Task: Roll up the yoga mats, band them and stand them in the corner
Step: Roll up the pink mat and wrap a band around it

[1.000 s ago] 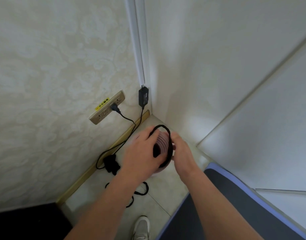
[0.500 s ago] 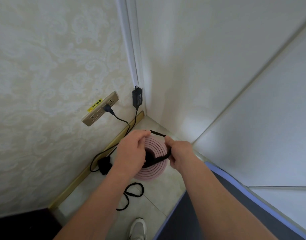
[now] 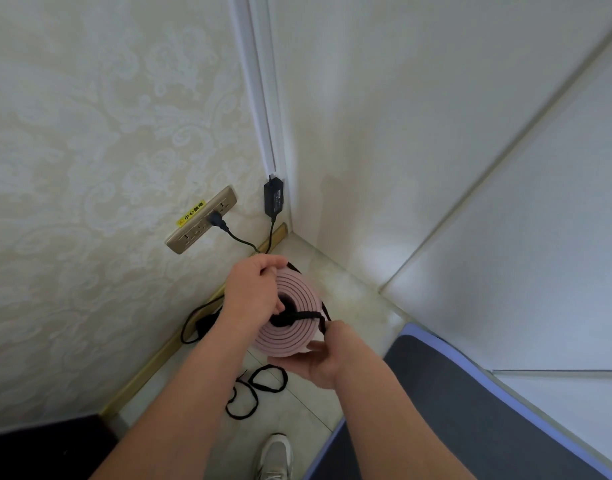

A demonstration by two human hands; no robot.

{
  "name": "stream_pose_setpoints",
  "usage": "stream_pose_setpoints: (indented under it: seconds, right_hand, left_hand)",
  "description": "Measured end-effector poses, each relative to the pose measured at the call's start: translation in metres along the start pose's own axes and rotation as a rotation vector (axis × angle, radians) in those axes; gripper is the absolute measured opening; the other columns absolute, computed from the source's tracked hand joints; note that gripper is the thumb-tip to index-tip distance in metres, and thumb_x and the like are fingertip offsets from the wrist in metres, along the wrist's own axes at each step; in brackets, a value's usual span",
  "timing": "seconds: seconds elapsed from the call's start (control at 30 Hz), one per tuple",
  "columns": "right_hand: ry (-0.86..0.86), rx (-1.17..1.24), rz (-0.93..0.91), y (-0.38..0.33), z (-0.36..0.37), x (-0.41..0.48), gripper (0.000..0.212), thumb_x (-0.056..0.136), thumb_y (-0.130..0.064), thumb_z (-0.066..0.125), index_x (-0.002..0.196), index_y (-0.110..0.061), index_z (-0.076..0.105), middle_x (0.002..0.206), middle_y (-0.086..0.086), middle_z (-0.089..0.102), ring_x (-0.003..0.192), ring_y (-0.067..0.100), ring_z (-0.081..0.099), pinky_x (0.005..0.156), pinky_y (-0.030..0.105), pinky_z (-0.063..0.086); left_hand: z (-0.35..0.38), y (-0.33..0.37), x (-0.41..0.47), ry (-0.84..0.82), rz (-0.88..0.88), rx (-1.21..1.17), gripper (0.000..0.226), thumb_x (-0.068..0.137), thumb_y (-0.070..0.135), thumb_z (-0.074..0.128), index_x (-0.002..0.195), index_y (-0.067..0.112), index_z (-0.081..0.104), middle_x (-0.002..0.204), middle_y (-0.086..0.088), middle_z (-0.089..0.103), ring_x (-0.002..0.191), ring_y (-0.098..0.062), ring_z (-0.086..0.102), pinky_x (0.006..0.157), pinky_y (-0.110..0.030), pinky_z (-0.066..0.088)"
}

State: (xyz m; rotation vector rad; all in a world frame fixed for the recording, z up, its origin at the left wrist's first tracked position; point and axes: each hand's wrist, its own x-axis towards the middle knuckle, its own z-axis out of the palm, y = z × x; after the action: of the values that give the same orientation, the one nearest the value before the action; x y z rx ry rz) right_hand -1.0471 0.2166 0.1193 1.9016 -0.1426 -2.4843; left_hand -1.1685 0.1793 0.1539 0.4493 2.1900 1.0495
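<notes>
A rolled pink yoga mat [image 3: 294,332] stands on end in the corner, its spiral top facing me. A black elastic band [image 3: 302,316] stretches across that top and down the right side. My left hand [image 3: 254,292] grips the band at the roll's upper left edge, fingers curled. My right hand [image 3: 323,355] pinches the band at the lower right rim and cups the roll from below. A second black band [image 3: 259,389] lies looped on the floor tiles. A dark mat with a blue edge [image 3: 446,407] lies flat at lower right.
A wall socket [image 3: 202,220] with a plug and a black adapter [image 3: 273,199] sit on the left wall, their cables running down behind the roll. White panels close the right side. My shoe [image 3: 275,455] is at the bottom.
My hands have spread apart, pulling the band wider over the roll's top. The right hand has dropped to the lower right rim, and more of the spiral end shows.
</notes>
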Motion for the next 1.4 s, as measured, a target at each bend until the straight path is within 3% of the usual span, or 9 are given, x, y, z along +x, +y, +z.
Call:
stream_pose_setpoints:
  seconds: [0.17,0.27,0.47,0.6,0.77,0.93,1.07,1.27,1.4]
  right_hand:
    - [0.016,0.114,-0.013,0.009,0.003,-0.001,0.034,0.106,-0.028,0.046,0.13,-0.003,0.045,0.116,0.036,0.058,0.096,0.054,0.064,0.051,0.066,0.055]
    - [0.031,0.121,-0.019,0.01,0.011,0.0,0.036,0.108,-0.028,0.041,0.134,-0.003,0.043,0.122,0.037,0.055,0.095,0.056,0.064,0.044,0.063,0.054]
    - [0.206,0.095,-0.189,-0.006,-0.027,0.01,0.036,0.108,-0.021,0.035,0.131,0.005,0.047,0.101,0.03,0.06,0.081,0.042,0.065,0.068,0.058,0.054]
    - [0.322,-0.413,-0.521,-0.016,-0.038,0.025,0.026,0.106,-0.011,0.038,0.106,-0.003,0.062,0.101,0.015,0.061,0.081,0.032,0.065,0.062,0.045,0.058]
    - [0.306,-0.723,-0.772,-0.033,-0.034,0.025,0.047,0.083,0.021,0.026,0.075,-0.003,0.065,0.078,0.017,0.06,0.063,0.024,0.055,0.054,0.035,0.043]
    - [0.394,-0.722,-1.072,-0.067,-0.042,0.007,0.049,0.081,0.02,0.026,0.086,-0.016,0.06,0.091,0.018,0.061,0.06,0.021,0.058,0.048,0.025,0.045]
    - [0.408,-0.738,-1.489,-0.112,-0.029,0.0,0.06,0.09,0.015,0.032,0.111,-0.036,0.055,0.124,-0.001,0.046,0.082,0.02,0.065,0.067,0.038,0.056]
    - [0.381,-1.248,-1.49,-0.17,-0.013,0.014,0.06,0.093,0.007,0.043,0.148,-0.019,0.048,0.142,0.009,0.042,0.124,0.029,0.052,0.108,0.044,0.042]
    - [0.238,-1.335,-1.544,-0.14,-0.002,0.015,0.056,0.092,-0.006,0.043,0.146,-0.018,0.05,0.144,0.004,0.046,0.122,0.022,0.054,0.099,0.04,0.049]
  left_hand:
    - [-0.038,0.018,0.013,-0.21,-0.242,-0.179,0.025,0.099,-0.005,0.047,0.107,0.001,0.071,0.054,-0.01,0.062,0.039,-0.011,0.055,0.04,-0.02,0.048]
    - [-0.058,0.023,0.018,-0.281,-0.217,-0.05,0.028,0.098,-0.008,0.048,0.108,0.002,0.071,0.076,-0.016,0.07,0.048,-0.014,0.064,0.051,-0.029,0.06]
    - [-0.117,-0.046,0.039,-0.256,-0.082,1.105,0.022,0.098,0.009,0.05,0.102,0.019,0.069,0.113,-0.005,0.069,0.103,-0.024,0.066,0.082,-0.033,0.054]
    - [-0.105,-0.075,0.017,-0.276,-0.031,0.483,0.046,0.098,-0.002,0.048,0.131,0.028,0.059,0.137,0.013,0.044,0.133,-0.016,0.043,0.109,-0.03,0.034]
    - [-0.037,0.009,0.043,-0.239,0.164,-0.275,0.042,0.104,0.024,0.048,0.147,0.022,0.047,0.139,0.014,0.047,0.13,-0.001,0.04,0.096,-0.011,0.033]
    - [0.011,0.033,0.058,-0.322,0.199,-0.179,0.052,0.104,0.042,0.044,0.152,0.024,0.038,0.154,0.011,0.036,0.144,-0.007,0.03,0.112,-0.023,0.023]
    - [0.055,0.058,0.08,-0.338,0.081,-0.174,0.064,0.098,0.055,0.051,0.154,0.033,0.03,0.157,0.001,0.034,0.14,-0.021,0.039,0.111,-0.05,0.039]
    - [0.102,0.079,0.104,-0.38,0.104,-0.059,0.054,0.095,0.041,0.058,0.144,0.026,0.043,0.142,-0.003,0.045,0.113,-0.025,0.053,0.093,-0.042,0.051]
    - [0.096,0.078,0.119,-0.282,0.046,0.166,0.076,0.088,0.055,0.061,0.151,0.022,0.034,0.145,-0.008,0.031,0.123,-0.034,0.047,0.094,-0.052,0.053]
